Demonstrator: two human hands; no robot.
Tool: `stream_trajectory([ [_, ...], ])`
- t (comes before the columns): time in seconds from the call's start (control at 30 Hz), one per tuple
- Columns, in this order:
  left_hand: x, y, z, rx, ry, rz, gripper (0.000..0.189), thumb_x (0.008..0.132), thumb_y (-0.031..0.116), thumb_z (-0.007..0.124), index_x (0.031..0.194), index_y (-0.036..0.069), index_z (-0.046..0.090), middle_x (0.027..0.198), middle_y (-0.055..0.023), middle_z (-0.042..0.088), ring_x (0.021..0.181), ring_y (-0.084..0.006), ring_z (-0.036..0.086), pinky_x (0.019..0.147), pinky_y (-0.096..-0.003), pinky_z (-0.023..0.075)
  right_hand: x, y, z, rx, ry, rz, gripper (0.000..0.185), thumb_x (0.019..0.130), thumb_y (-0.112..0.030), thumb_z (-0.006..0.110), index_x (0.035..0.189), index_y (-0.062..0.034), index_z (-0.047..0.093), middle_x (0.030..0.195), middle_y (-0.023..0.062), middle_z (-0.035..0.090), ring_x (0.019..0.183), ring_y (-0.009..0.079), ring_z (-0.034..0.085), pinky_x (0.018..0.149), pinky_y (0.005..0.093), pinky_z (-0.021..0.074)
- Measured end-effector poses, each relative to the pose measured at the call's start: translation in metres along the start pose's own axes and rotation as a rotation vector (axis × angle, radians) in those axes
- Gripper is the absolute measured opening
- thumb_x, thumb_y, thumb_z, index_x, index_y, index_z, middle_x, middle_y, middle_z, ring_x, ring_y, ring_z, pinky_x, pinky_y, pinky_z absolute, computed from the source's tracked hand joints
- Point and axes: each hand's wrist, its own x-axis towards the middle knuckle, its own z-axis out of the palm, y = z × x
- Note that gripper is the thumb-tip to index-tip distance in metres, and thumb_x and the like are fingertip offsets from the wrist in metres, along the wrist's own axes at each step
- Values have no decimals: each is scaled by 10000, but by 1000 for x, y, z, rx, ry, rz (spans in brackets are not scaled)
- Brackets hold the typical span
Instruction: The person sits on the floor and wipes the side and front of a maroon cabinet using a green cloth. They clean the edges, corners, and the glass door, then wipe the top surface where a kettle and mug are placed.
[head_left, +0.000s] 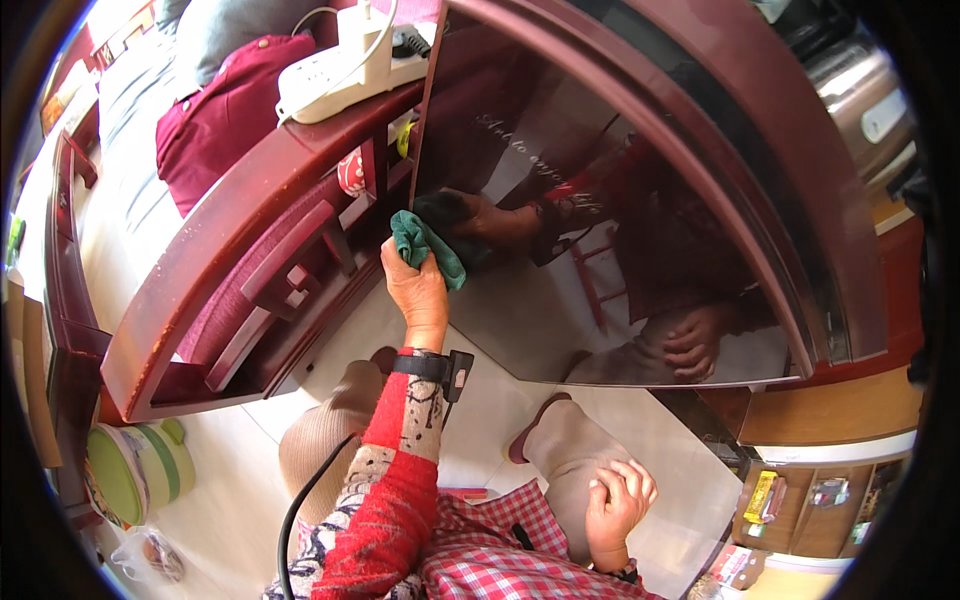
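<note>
My left hand (416, 289) grips a bunched green cloth (427, 247) at the left edge of a dark glossy panel (525, 300). The panel bears light writing and mirrors the hand, the cloth and my body. A strap with a small black device (456, 376) sits around my left wrist, and a black cable runs along the forearm. My right hand (619, 510) rests on my right knee with its fingers slightly bent, below the panel's lower edge. Nothing shows in that hand.
Left of the panel stands a red wooden armrest (217, 187) with a white power strip (330, 86) on top. A green and white bucket (142, 469) and a plastic bag (150, 555) are on the floor at lower left. An open compartment drawer (799, 517) lies at lower right.
</note>
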Motion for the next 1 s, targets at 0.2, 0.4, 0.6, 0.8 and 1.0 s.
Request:
stream_trajectory([
  [0.2, -14, -70, 1, 53, 6, -147, 354, 890, -30, 680, 1211, 82, 582, 1115, -118, 650, 1048, -319, 661, 954, -396, 520, -2, 4, 1, -25, -19, 3, 164, 749, -130, 749, 911, -149, 764, 1118, 37, 703, 1195, 351, 594, 1090, 532, 384],
  [0.4, -23, -143, 1, 223, 0, -228, 381, 862, -25, 702, 1209, 64, 572, 1157, -187, 683, 1088, -433, 662, 951, -459, 524, -4, 7, -1, -61, -44, 3, 187, 717, -75, 726, 898, -110, 751, 1108, 72, 701, 1228, 375, 589, 1103, 530, 393],
  [0.6, -29, -205, 0, 381, 5, -343, 438, 827, -28, 716, 1223, 56, 549, 1150, -239, 692, 1098, -490, 653, 943, -516, 518, -1, 11, -9, -92, -143, -13, 168, 762, -90, 710, 927, -99, 740, 1143, 95, 677, 1235, 403, 560, 1110, 557, 387],
  [0.8, -31, -257, -3, 465, 2, -443, 440, 822, 3, 734, 1219, 48, 551, 1169, -264, 696, 1114, -498, 651, 930, -522, 524, 9, 16, -21, -102, -152, -119, 140, 870, -165, 771, 997, -105, 754, 1133, 118, 700, 1141, 395, 623, 1040, 550, 467],
  [1.0, -36, -300, -11, 666, -139, -515, 391, 879, 160, 729, 1223, 44, 583, 1091, -279, 735, 1035, -511, 688, 884, -556, 552, 13, 21, -26, -144, -244, -179, 203, 912, -174, 736, 1093, -82, 725, 1166, 152, 676, 1143, 420, 618, 1045, 550, 471],
])
